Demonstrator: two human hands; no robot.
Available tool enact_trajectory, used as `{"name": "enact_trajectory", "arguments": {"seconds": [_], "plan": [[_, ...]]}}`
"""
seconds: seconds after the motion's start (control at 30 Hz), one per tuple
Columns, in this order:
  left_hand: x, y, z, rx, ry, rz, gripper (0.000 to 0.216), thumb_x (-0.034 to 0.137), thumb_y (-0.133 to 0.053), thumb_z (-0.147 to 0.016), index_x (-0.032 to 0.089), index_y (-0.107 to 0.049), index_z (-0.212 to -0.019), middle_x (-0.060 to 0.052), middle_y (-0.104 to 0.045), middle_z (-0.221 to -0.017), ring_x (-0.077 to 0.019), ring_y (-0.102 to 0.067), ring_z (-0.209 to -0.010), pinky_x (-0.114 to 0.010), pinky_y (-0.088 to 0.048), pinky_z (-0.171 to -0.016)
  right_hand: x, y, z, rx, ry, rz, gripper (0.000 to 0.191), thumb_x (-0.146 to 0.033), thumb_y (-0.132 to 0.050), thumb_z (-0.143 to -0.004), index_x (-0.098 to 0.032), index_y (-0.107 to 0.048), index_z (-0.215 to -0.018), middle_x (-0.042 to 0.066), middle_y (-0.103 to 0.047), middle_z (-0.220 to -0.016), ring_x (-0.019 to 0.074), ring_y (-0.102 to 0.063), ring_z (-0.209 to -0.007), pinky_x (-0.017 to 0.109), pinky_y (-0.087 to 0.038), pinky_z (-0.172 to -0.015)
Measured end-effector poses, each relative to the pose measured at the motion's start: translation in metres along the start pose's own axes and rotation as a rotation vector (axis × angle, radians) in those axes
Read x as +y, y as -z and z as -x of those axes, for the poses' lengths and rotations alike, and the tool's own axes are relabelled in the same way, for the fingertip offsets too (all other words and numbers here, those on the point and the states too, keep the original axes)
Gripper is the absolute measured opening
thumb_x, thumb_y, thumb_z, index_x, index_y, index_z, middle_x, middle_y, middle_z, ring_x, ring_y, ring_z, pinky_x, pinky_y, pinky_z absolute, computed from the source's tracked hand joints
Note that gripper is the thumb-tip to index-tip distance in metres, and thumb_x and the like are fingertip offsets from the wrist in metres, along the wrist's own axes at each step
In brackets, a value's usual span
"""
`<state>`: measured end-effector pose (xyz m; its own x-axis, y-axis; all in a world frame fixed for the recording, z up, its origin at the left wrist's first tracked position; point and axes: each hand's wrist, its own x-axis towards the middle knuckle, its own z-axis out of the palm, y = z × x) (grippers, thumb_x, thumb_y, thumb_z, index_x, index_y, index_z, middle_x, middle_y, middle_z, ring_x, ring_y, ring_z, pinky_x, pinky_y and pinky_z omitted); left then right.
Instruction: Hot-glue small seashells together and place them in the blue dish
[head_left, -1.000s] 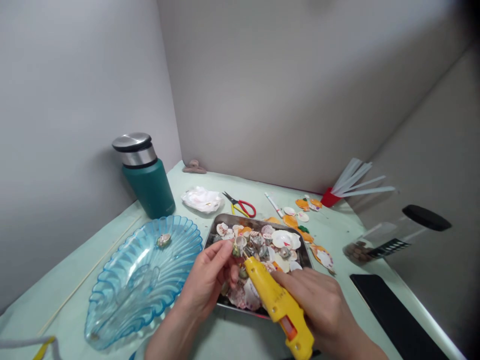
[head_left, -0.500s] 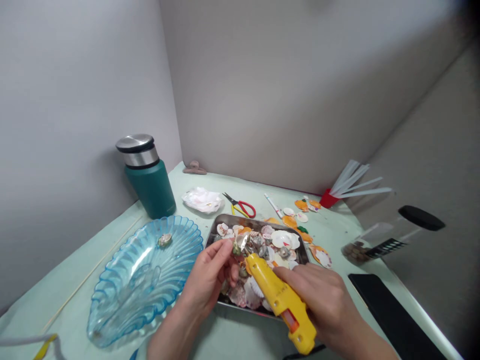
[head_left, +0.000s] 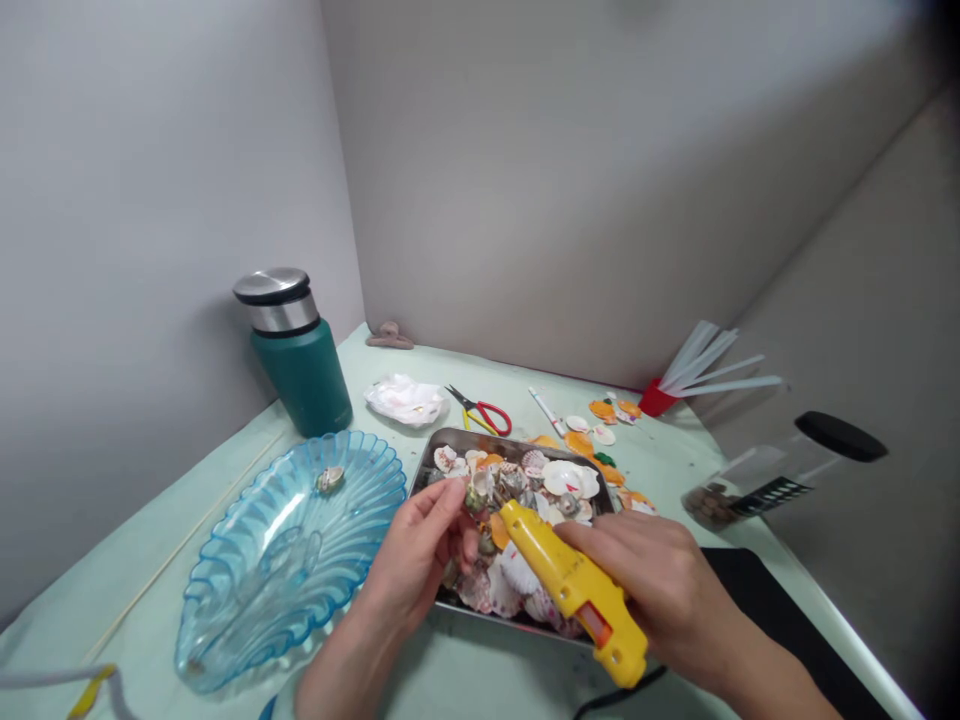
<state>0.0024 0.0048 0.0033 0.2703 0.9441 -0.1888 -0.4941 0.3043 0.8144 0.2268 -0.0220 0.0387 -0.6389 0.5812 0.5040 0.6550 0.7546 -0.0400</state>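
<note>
My right hand point(head_left: 651, 575) is closed round a yellow hot glue gun point(head_left: 574, 585), its nozzle pointing up and left over a metal tray point(head_left: 508, 626) of mixed seashells. Between the thumb and fingers of my left hand point(head_left: 424, 540) is a small greenish snail shell point(head_left: 476, 498), held above the tray just left of the nozzle. A gap shows between nozzle and shell. Beneath both hands lie fan-shaped white and pinkish shells point(head_left: 517, 568). Left of the tray, a blue clear shell-shaped dish point(head_left: 225, 545) holds one small shell point(head_left: 330, 480).
A green bottle point(head_left: 300, 375) stands at the back left. Behind the tray lie a white bundle point(head_left: 405, 400), scissors point(head_left: 480, 412) and a pen point(head_left: 547, 410). Glue sticks point(head_left: 705, 360) rise from a red cup point(head_left: 657, 400). To the right are a clear jar point(head_left: 780, 480) and a black flat object point(head_left: 757, 600).
The glue gun in my right hand has moved right and slightly back, away from the small shell. My left hand has stayed almost in place with the shell.
</note>
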Motion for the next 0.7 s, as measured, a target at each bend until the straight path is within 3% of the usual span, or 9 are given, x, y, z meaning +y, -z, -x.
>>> {"name": "enact_trajectory", "arguments": {"seconds": [0.13,0.27,0.47,0.6,0.7], "plan": [[-0.001,0.001,-0.001,-0.002,0.007,0.003,0.033,0.046,-0.068,-0.076,0.014,-0.059,-0.074,0.0,-0.059,-0.054,-0.0062,-0.046,-0.04,-0.018,-0.034,-0.04,0.007,0.002,0.004,-0.066,0.037,0.103,0.022,-0.027,-0.051,-0.088,-0.014,-0.066,-0.098,0.002,-0.058,-0.058,0.0162,-0.05,-0.049,0.03,-0.032,-0.047],[-0.002,0.003,-0.001,-0.027,0.0,-0.008,0.032,0.045,-0.064,-0.079,0.013,-0.061,-0.079,-0.003,-0.065,-0.065,-0.005,-0.045,-0.04,-0.018,-0.035,-0.04,0.011,0.006,0.001,-0.083,0.113,0.184,0.022,-0.018,-0.049,-0.088,-0.014,-0.065,-0.101,0.002,-0.056,-0.06,0.0162,-0.048,-0.051,0.03,-0.031,-0.05],[-0.001,0.001,0.0,-0.038,0.007,-0.005,0.035,0.046,-0.064,-0.079,0.012,-0.063,-0.073,-0.003,-0.063,-0.06,-0.0054,-0.045,-0.038,-0.018,-0.035,-0.039,0.009,0.021,-0.014,-0.094,0.233,0.244,0.025,-0.014,-0.037,-0.096,-0.013,-0.062,-0.098,0.001,-0.055,-0.058,0.0151,-0.049,-0.052,0.031,-0.031,-0.051],[-0.002,0.003,0.0,-0.058,0.017,-0.011,0.037,0.048,-0.063,-0.08,0.012,-0.063,-0.072,0.0,-0.056,-0.048,-0.0062,-0.042,-0.037,-0.018,-0.036,-0.039,0.009,0.024,-0.016,-0.087,0.239,0.245,0.024,-0.015,-0.037,-0.097,-0.014,-0.062,-0.097,0.0,-0.055,-0.057,0.0146,-0.049,-0.051,0.031,-0.031,-0.05],[-0.004,0.004,-0.001,-0.053,0.019,-0.005,0.036,0.048,-0.064,-0.079,0.012,-0.063,-0.072,-0.001,-0.058,-0.051,-0.0056,-0.042,-0.036,-0.018,-0.036,-0.038,0.008,0.02,-0.011,-0.089,0.22,0.248,0.024,-0.014,-0.038,-0.096,-0.014,-0.062,-0.098,0.001,-0.055,-0.058,0.0147,-0.049,-0.051,0.03,-0.032,-0.051]]}}
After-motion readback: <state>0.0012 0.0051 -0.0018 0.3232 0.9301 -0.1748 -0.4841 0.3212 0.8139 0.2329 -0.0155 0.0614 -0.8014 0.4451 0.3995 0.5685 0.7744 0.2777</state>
